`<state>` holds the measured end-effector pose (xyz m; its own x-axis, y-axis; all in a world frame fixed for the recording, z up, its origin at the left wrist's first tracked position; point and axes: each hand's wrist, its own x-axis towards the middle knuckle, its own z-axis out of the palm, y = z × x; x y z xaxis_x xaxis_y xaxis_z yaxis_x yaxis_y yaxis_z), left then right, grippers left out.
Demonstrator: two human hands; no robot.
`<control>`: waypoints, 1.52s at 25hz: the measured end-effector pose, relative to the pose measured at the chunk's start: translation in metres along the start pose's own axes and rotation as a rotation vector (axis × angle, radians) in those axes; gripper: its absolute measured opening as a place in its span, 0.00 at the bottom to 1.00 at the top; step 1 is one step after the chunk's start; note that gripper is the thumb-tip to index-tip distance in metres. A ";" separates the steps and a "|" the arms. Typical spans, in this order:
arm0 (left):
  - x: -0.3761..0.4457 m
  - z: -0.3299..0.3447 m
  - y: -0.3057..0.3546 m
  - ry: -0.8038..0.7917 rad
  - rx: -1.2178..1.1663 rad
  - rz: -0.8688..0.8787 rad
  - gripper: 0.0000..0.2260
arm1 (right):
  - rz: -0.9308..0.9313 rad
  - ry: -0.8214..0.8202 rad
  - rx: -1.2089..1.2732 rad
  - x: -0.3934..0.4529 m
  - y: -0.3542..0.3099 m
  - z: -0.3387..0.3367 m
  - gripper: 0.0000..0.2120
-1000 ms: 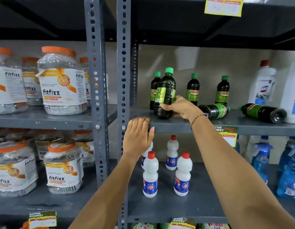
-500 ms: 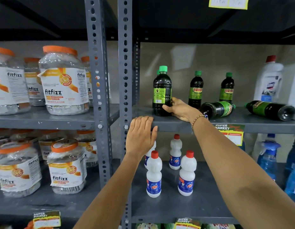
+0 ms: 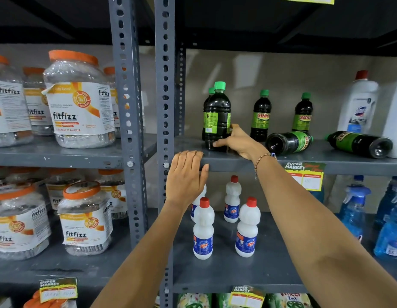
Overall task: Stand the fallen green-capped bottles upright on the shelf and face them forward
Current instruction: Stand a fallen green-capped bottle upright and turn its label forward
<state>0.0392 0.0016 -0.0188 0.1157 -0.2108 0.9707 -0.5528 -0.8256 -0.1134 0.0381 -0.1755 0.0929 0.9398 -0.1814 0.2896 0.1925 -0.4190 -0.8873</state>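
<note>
You face grey metal shelving. On the shelf (image 3: pixel 282 162) at chest height, your right hand (image 3: pixel 238 142) wraps the lower body of a dark green-capped bottle (image 3: pixel 217 117), thumb across its front near the base and fingers curled round its right side. That bottle stands upright close to the shelf's front edge, toward the left end, with the back of its green label and a barcode turned to you rather than the brand name. Directly behind it a second upright bottle (image 3: pixel 209 94) is mostly hidden; only its cap and shoulder show.

Your left hand (image 3: pixel 186 174) lies flat and open, fingers together, palm against the shelf's front edge just left of the held bottle, holding nothing.

Farther right, two more green-capped bottles stand upright near the back of the shelf, one (image 3: pixel 261 115) at about the middle and one (image 3: pixel 302 113) beyond it, both showing red and yellow brand lettering to the front. Two bottles lie on their sides: the nearer fallen bottle (image 3: pixel 289 142) lies just beside your right wrist with its base toward you, and the farther fallen bottle (image 3: pixel 359 144) lies toward the right end, cap pointing left, its base close to a large white jug (image 3: pixel 395 121).

A beaded bracelet (image 3: pixel 263 160) circles your right wrist. A price tag (image 3: pixel 305 175) hangs from the shelf's front edge. Small white red-capped bottles (image 3: pixel 203 230) stand on the shelf below.
</note>
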 end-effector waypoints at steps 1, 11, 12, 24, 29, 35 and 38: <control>0.000 0.001 0.000 0.000 -0.003 -0.001 0.16 | -0.003 -0.014 0.007 0.001 0.001 0.000 0.38; 0.002 -0.005 0.002 -0.025 -0.009 -0.019 0.17 | -0.032 -0.015 -0.093 -0.005 -0.004 0.002 0.33; 0.002 -0.006 0.002 -0.033 -0.009 -0.021 0.17 | -0.025 -0.009 -0.103 -0.006 -0.004 0.003 0.36; 0.003 -0.009 0.002 -0.047 -0.029 -0.025 0.17 | 0.023 -0.024 -0.039 -0.004 -0.004 0.003 0.52; 0.003 -0.008 0.002 -0.044 -0.023 -0.023 0.17 | 0.033 -0.020 -0.062 -0.003 -0.004 0.002 0.43; 0.003 -0.009 0.003 -0.056 -0.025 -0.033 0.17 | 0.008 -0.092 0.045 -0.003 -0.004 -0.001 0.24; 0.003 -0.009 0.003 -0.045 -0.027 -0.035 0.18 | -0.033 -0.069 0.030 -0.008 -0.006 0.003 0.22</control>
<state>0.0306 0.0028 -0.0142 0.1722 -0.2062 0.9632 -0.5701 -0.8183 -0.0732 0.0304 -0.1692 0.0948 0.9499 -0.1056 0.2940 0.2309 -0.3964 -0.8885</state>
